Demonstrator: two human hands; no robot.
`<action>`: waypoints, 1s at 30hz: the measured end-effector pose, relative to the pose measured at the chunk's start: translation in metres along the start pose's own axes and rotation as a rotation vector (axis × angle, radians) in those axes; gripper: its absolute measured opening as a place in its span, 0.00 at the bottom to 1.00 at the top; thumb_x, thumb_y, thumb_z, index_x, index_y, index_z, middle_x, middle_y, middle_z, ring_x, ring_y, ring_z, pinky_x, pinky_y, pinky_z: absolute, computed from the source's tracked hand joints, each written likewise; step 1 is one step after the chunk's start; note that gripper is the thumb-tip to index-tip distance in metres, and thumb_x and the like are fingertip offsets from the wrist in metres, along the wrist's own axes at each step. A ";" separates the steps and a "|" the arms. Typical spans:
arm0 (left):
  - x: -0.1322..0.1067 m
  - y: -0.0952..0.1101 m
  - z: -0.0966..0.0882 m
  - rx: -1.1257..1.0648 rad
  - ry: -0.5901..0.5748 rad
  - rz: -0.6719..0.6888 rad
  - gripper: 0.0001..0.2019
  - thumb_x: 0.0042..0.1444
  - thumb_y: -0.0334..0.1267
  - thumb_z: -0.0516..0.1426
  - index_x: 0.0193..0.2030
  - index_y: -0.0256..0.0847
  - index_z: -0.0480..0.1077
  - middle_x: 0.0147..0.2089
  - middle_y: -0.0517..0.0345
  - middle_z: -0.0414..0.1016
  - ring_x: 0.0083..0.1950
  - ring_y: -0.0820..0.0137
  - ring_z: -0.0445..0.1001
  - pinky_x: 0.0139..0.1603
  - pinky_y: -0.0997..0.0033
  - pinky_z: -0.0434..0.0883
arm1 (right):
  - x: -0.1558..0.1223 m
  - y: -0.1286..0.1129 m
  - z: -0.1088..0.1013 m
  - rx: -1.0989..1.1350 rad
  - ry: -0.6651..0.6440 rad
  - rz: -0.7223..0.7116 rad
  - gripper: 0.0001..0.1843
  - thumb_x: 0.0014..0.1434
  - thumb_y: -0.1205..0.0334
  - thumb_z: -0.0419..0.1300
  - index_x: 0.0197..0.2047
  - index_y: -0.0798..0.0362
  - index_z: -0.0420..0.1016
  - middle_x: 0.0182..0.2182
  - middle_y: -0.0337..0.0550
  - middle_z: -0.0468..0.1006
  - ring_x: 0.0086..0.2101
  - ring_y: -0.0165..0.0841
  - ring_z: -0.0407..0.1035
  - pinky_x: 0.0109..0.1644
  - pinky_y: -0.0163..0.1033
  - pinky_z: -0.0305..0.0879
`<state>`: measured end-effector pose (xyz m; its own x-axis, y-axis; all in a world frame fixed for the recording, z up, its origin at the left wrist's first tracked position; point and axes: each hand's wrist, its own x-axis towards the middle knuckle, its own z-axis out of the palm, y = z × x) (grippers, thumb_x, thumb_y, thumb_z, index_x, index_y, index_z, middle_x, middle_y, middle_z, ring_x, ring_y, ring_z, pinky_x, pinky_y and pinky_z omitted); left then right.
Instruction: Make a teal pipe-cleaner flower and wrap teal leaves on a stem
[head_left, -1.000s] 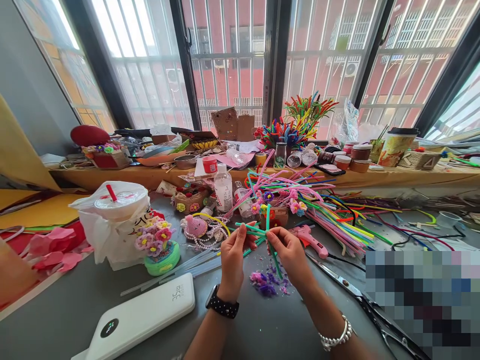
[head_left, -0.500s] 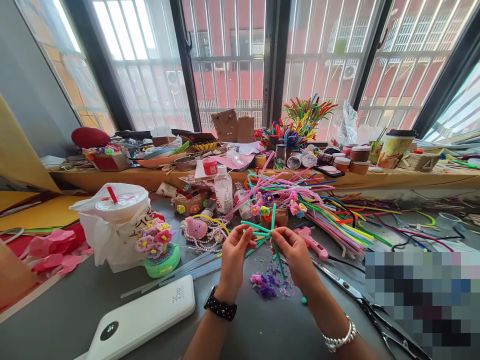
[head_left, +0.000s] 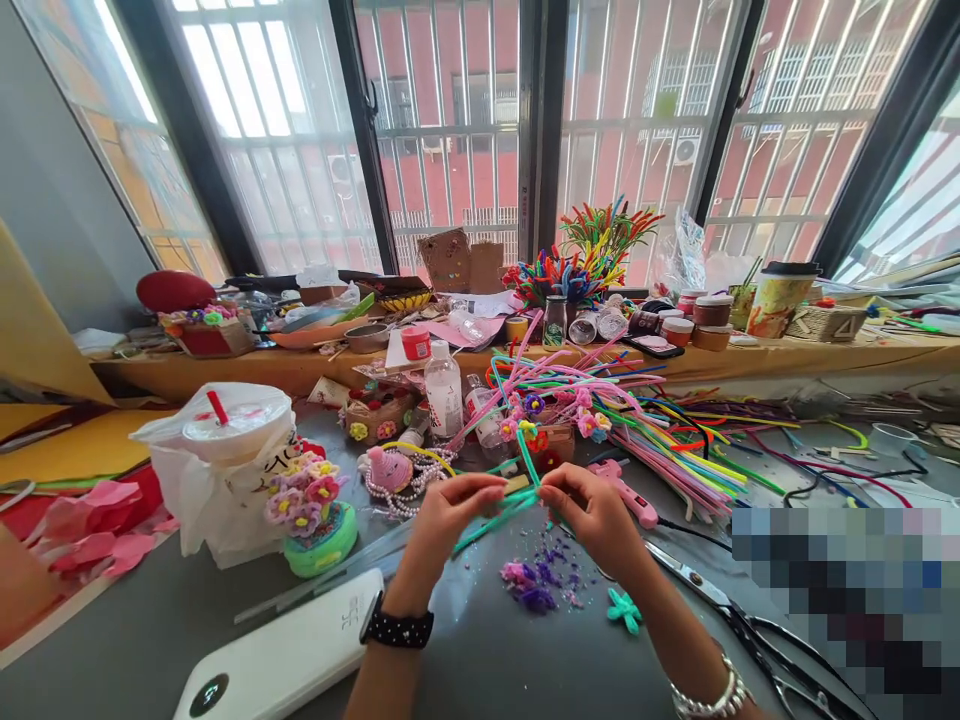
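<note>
Between my hands are several green pipe cleaners, crossing near my right fingertips. One sticks up, leaning left; others slant down to the left beneath my left hand. My right hand is closed, pinching them at the crossing with thumb and forefinger. My left hand is closed too, its thumb and forefinger together on the left part of the green strands. Below my right wrist a small green pipe-cleaner flower lies on the table. Purple and pink fluff scraps are scattered below the hands.
Large scissors lie at right, beside a pink glue gun. A white power bank, a bagged drink cup and a flower ornament stand at left. Behind are loose pipe cleaners and a bottle.
My left hand has moved left and down, away from my right hand. The upright green pipe cleaner now leans left. The green flower shows more fully beside my right forearm.
</note>
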<state>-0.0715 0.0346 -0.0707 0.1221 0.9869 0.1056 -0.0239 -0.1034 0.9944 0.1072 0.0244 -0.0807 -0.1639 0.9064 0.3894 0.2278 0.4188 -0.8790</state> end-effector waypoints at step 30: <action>0.002 -0.018 0.026 0.092 -0.150 0.142 0.04 0.39 0.36 0.62 0.24 0.38 0.76 0.25 0.55 0.72 0.28 0.70 0.68 0.31 0.73 0.67 | -0.002 0.003 0.007 0.508 -0.018 0.341 0.18 0.46 0.48 0.58 0.23 0.55 0.64 0.15 0.31 0.56 0.17 0.22 0.46 0.19 0.31 0.39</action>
<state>-0.0447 0.0353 -0.0882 0.2702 0.9329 0.2379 0.0384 -0.2574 0.9656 0.1016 0.0239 -0.0857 -0.1794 0.9818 0.0619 -0.2153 0.0222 -0.9763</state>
